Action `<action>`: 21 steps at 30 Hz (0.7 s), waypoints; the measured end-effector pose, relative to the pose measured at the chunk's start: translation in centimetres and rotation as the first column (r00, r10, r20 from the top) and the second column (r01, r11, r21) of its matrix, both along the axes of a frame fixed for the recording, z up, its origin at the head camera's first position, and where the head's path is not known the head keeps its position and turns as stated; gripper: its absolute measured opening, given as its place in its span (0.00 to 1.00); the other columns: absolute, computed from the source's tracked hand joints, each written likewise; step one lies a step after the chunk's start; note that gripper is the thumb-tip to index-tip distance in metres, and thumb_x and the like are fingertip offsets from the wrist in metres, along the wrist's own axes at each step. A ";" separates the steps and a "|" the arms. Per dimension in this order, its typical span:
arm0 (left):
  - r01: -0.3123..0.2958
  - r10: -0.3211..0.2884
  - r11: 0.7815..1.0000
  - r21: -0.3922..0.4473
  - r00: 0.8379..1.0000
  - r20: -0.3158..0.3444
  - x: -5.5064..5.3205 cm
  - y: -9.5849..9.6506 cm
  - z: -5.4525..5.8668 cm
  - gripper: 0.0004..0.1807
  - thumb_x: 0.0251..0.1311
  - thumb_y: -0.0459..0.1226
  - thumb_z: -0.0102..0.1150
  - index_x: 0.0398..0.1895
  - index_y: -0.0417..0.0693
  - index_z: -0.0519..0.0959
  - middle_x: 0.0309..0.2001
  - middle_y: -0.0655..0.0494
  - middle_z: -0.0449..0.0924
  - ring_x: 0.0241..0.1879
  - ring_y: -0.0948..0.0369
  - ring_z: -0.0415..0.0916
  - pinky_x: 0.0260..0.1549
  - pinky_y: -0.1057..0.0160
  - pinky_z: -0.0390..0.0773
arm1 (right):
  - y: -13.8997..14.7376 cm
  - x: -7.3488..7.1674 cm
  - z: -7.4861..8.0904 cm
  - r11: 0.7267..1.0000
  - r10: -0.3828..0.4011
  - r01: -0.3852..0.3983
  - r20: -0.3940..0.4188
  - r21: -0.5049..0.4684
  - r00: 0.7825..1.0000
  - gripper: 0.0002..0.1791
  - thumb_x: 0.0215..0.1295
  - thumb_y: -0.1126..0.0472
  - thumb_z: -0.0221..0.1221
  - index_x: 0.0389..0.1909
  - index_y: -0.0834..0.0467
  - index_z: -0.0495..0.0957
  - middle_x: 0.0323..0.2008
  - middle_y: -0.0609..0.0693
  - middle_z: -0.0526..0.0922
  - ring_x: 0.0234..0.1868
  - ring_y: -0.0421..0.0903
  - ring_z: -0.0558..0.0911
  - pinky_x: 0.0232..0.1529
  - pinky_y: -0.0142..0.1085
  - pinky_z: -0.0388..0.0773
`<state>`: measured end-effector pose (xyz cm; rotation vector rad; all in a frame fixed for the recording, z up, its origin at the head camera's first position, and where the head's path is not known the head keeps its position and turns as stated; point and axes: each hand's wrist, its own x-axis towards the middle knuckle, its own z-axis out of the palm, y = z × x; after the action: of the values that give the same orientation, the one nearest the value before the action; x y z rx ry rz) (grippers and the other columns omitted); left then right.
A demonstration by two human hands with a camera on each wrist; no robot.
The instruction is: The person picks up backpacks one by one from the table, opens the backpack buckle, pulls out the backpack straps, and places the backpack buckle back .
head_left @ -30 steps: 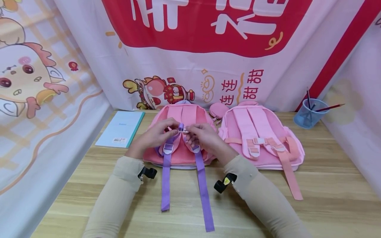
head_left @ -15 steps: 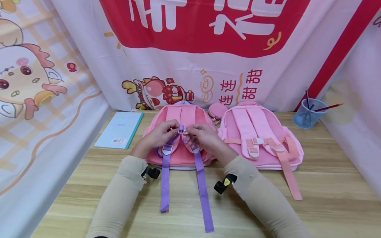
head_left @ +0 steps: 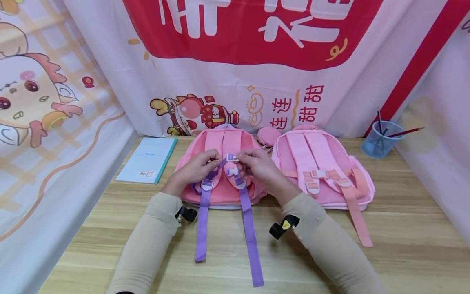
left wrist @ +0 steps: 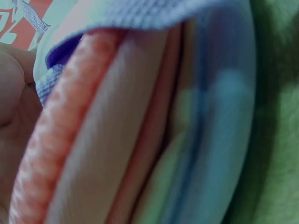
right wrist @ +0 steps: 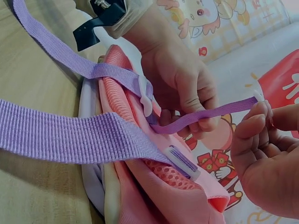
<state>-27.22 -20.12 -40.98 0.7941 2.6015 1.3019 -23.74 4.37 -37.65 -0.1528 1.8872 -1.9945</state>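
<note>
A pink backpack (head_left: pixel 220 198) with purple webbing straps lies with its shoulder-strap side up. Above it my left hand (head_left: pixel 200 166) pinches a narrow purple strap (right wrist: pixel 205 114), held between thumb and fingers in the right wrist view. At the end of this strap, my right hand (head_left: pixel 258 165) pinches a white plastic buckle (head_left: pixel 232 157). Just below that buckle, another white buckle piece (head_left: pixel 232 172) sits by the right shoulder strap. Two long purple strap tails (head_left: pixel 251 241) hang down onto the table. The left wrist view is filled by the blurred backpack edge (left wrist: pixel 70 126).
A second pink backpack (head_left: pixel 323 163) with peach straps lies at the right, a round pink pouch (head_left: pixel 269 136) between the bags. A light blue notebook (head_left: pixel 148 159) lies at the left. A blue mesh cup (head_left: pixel 382 141) with pencils stands at the back right of the wooden table (head_left: pixel 304 261).
The hands have moved slightly apart, and the buckle has shifted right and up. The left hand now holds only the strap, and another buckle piece shows below.
</note>
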 end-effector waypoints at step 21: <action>-0.020 0.017 0.996 -0.085 0.999 -0.030 -0.3 0.2 -0.5 0.09 0.80 0.31 0.54 0.36 0.45 0.77 0.34 0.53 0.75 0.35 0.59 0.73 0.39 0.61 0.74 | 0.2 0.8 -0.5 0.994 0.084 -0.094 -0.148 -0.062 0.985 0.16 0.86 0.63 0.46 0.33 0.61 0.74 0.24 0.48 0.73 0.22 0.41 0.71 0.22 0.32 0.70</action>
<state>-27.52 -19.94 -41.49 0.7830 2.6736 1.1829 -22.91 4.59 -38.19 -0.4053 1.8629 -2.0375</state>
